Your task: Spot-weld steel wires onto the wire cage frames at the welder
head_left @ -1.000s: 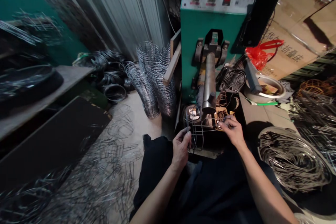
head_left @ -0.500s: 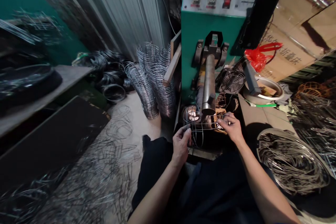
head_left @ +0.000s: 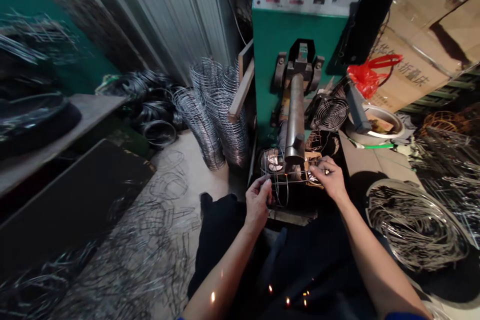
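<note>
My left hand (head_left: 258, 201) pinches the left part of a thin wire frame (head_left: 287, 183) with rounded loops and straight wires. The fingers of my right hand (head_left: 330, 178) close on its right end. Between them the frame lies just beneath the blunt end of a thick metal cylinder (head_left: 295, 125), which juts from a green welding machine (head_left: 270, 80). A small orange glow shows on the wire under the cylinder; the exact contact there is too small to make out. Bright sparks (head_left: 287, 301) fly in front of my dark clothing.
Stacked wire baskets (head_left: 204, 130) stand left of the machine. Loose wire pieces (head_left: 150, 240) litter the floor. To the right are a container of bent wires (head_left: 416, 225), a white bowl (head_left: 393, 135), a red plastic bag (head_left: 365, 80) and a large cardboard box (head_left: 423, 35).
Sparks and an orange glow under the cylinder have appeared. Both hands keep their hold on the wire frame, almost in the same place. The view has shifted slightly.
</note>
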The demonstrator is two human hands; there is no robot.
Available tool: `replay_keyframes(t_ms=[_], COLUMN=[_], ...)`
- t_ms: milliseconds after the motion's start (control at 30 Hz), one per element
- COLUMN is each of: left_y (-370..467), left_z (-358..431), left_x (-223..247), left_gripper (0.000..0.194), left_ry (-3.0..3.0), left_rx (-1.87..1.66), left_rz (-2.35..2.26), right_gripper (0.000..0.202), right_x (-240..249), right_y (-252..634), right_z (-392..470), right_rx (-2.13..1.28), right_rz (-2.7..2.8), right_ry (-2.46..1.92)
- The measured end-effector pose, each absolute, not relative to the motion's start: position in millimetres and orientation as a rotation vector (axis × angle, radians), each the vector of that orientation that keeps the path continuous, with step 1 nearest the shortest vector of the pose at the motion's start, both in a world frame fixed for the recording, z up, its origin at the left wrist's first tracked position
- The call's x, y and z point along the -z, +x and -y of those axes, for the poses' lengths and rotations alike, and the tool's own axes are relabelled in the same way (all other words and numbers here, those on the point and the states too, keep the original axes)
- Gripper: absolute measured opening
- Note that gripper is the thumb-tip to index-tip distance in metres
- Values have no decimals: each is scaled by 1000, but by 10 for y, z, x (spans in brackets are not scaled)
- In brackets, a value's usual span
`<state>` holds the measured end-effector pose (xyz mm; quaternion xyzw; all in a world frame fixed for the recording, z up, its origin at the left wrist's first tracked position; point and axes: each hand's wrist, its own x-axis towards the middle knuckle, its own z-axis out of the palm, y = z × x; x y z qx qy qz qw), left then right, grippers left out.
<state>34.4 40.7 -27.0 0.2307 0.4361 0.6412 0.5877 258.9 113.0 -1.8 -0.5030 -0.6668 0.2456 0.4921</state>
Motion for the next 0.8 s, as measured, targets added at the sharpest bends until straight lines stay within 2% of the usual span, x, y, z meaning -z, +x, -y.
replay_keyframes(t_ms=[167,267,367,433,533,633,700,800], left_y=[376,426,345,132,-314,-470,-307,36], left_z=[-186,136,610,916,1061,711,389,97], left_x=[259,232,217,208,160,133,192,370], left_gripper=[45,44,44,45,54,42,49,32], left_ry=[540,459,394,455,739,1325,1673,2084], left_rx=[-1485,-1456,-1346,-1131,-759,-743,-752,-703], left_rz=[-996,-999,-1007,-1048,-1227,-1348,-1242,-1263], right_gripper=[30,52,42,41,44,48,47,38], right_x=[140,360,434,329,67,-63,-36,113], right_y=[2697,2845,3033,3128,3105,2852,2646,2481], right_z=[-865,-604,-319,-145,-18,-123,-233,-207], right_rx=[-636,-715,-754,-812,-1126,-1452,-1419,-1154], right_rz=[1540,1481,1615,1720,1917,2170,2317,2394], right_ry=[-1229,-1322,-1561,-1665,-1678,-1573,-1553,-1587])
